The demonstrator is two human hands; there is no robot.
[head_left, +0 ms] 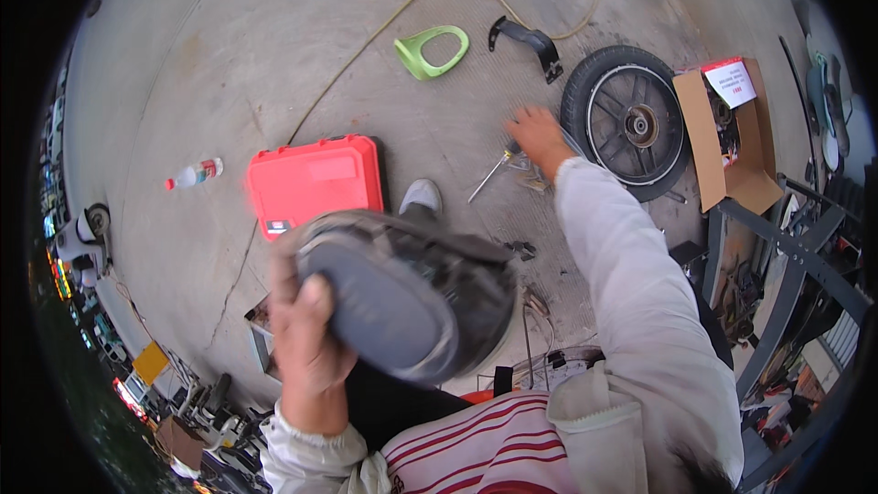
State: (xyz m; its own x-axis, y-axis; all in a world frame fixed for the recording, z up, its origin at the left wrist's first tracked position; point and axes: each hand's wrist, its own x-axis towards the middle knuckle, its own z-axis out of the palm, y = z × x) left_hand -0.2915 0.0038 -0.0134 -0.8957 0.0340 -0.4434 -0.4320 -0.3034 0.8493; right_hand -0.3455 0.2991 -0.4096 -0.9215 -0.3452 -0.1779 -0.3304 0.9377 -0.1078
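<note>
Concrete floor (210, 46) spreads beneath and beyond both hands. Just to the right of the left hand (306, 338), and in its grip, is a dark part (384, 302), held up off the ground in front of the body. Its near end is pinched, thumb on the grey oval face, fingers wrapped behind the rim; blur hides exactly where they press. Since that one grip seems to bear all the weight, the hold would best stay firm, with the part level and clear of the right arm. The right hand (541, 139) is at the handle of a screwdriver (489, 175); whether its fingers are closed on it cannot be told. Taking the handle well back from the shaft would give better control.

The oval face points up, and the part's long axis slants from the left thumb down to the right, toward the lap.

Beyond the left hand lie a red case (315, 178) and, farther left, a bottle (195, 173). Right of the right hand lies a wheel (631, 119), then a box (754, 160).
</note>
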